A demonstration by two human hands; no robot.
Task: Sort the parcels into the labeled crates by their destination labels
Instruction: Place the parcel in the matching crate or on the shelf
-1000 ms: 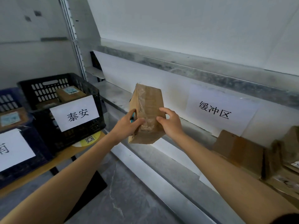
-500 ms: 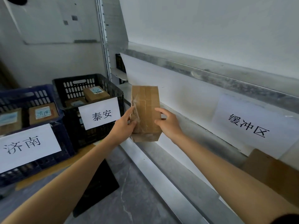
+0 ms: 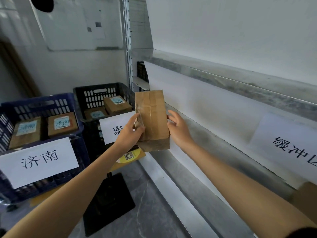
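Pinching the taped cardboard parcel at its left edge, the left hand holds it upright; the right hand (fingers spread) touches its right edge.

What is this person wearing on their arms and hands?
Nothing on the hands: the left hand and right hand are bare, with no gloves, rings or watch showing. The left forearm and right forearm are bare too. A dark sleeve shows only at the right upper arm, in the bottom corner.
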